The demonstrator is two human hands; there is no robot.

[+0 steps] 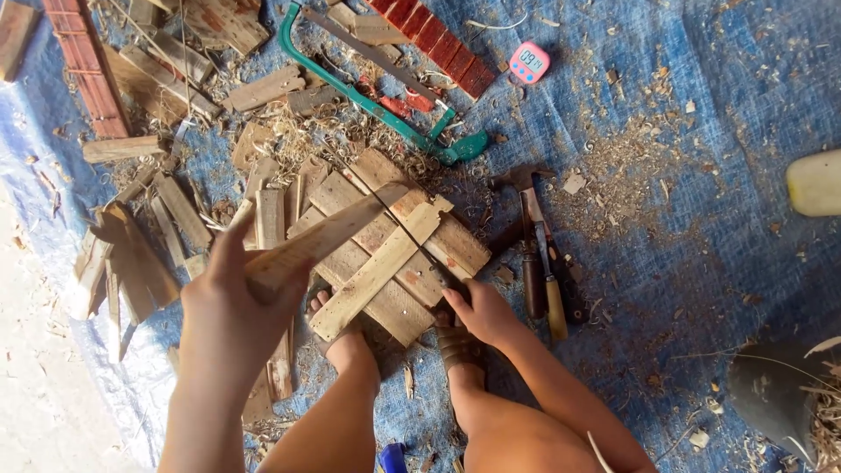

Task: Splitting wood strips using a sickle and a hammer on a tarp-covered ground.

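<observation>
My left hand (229, 308) is raised toward the camera and grips one end of a pale wooden slat (337, 229) that slants up to the right. My right hand (480, 313) is closed on the handle of a thin, dark blade (399, 223) that lies across a stack of short planks (412, 263). Another slat with a notched end (377, 271) rests diagonally on that stack. Both my bare feet (350, 346) press against the near edge of the planks. All of this lies on a blue tarp (683, 228) strewn with shavings.
A green bow saw (377, 103) and red-painted slats (438, 39) lie beyond the planks, beside a pink timer (529, 62). Wooden-handled tools (545, 267) rest right of my right hand. Offcuts (131, 254) pile up at left. A pale container (815, 182) sits at the right edge.
</observation>
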